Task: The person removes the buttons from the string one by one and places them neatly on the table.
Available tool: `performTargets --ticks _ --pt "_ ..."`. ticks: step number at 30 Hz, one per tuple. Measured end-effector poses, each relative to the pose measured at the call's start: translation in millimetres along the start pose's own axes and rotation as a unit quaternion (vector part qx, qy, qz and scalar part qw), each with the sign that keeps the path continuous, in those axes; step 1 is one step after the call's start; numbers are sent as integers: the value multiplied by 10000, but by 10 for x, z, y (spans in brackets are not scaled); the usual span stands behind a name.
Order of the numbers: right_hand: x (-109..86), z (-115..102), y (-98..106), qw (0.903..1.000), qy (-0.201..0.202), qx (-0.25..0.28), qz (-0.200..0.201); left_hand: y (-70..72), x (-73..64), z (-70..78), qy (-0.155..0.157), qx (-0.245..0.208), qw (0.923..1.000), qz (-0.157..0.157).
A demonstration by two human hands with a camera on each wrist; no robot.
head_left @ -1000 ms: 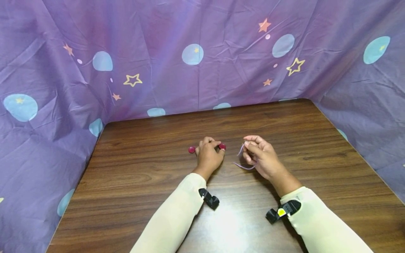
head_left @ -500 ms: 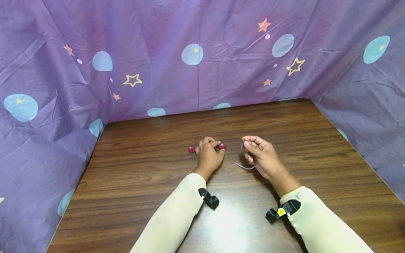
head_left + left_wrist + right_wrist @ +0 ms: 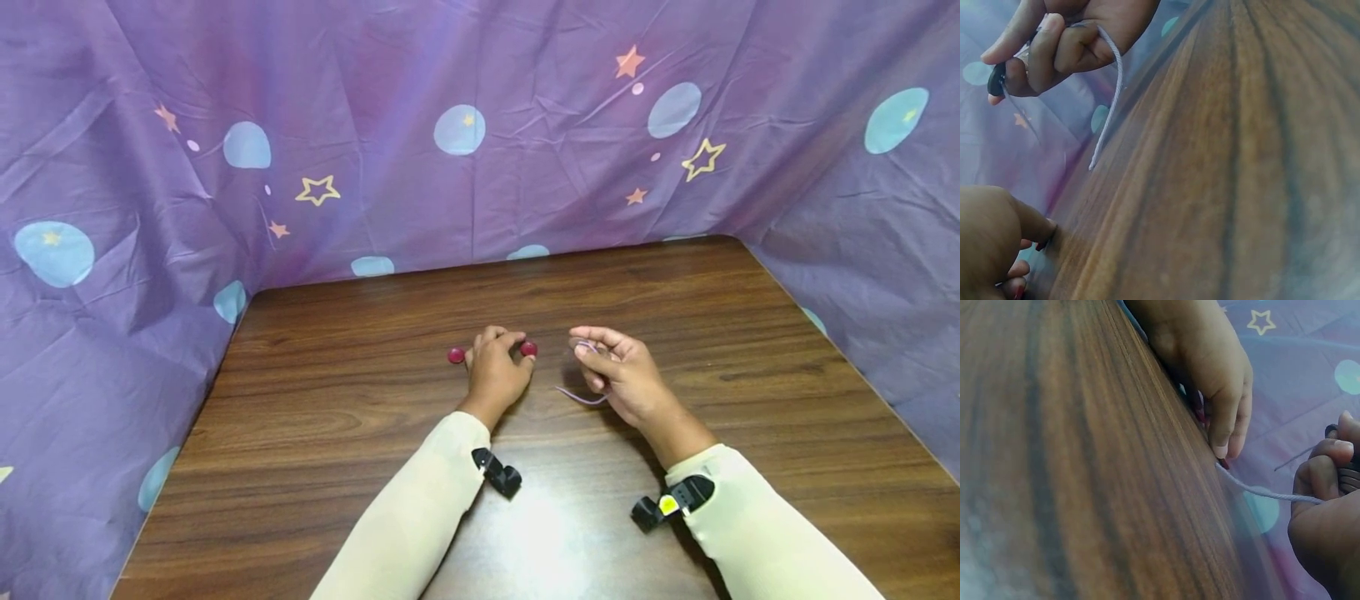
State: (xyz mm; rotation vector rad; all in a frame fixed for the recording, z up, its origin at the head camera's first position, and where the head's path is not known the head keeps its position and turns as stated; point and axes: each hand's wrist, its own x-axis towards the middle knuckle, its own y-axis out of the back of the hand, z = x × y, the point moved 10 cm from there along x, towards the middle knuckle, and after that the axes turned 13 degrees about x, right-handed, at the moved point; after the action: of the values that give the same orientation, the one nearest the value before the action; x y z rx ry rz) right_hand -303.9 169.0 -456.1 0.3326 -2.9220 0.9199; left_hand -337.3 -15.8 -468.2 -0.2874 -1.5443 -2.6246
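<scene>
Head high, forward-down; wrists low, sharing cord (image 3: 1119, 72).

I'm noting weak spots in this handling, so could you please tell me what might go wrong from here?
The purple cord trails loosely from the right hand, so its free end could snag or tangle. In the head view, the leftmost red disc lies just outside the left hand, where a sideways move might knock it away.
</scene>
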Motion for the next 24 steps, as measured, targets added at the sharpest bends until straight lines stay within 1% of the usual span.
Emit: performTargets --ticks 8,15,18,21,24 --pt "3 14 -29 9999 -40 45 -153 22 -50 18 -318 -67 9995 34" --pt "6 25 -21 9998 -109 36 -132 53 -78 27 -457 -499 9977 59" --pt "1 47 -28 9998 -173 -40 -134 84 -103 37 -624 -530 9964 200" --pt "1 65 -36 9996 -214 -84 -141 120 -124 46 -844 -599 9937 419" --pt "4 72 -41 9996 -236 -111 -125 100 -130 10 -979 -776 9903 602"
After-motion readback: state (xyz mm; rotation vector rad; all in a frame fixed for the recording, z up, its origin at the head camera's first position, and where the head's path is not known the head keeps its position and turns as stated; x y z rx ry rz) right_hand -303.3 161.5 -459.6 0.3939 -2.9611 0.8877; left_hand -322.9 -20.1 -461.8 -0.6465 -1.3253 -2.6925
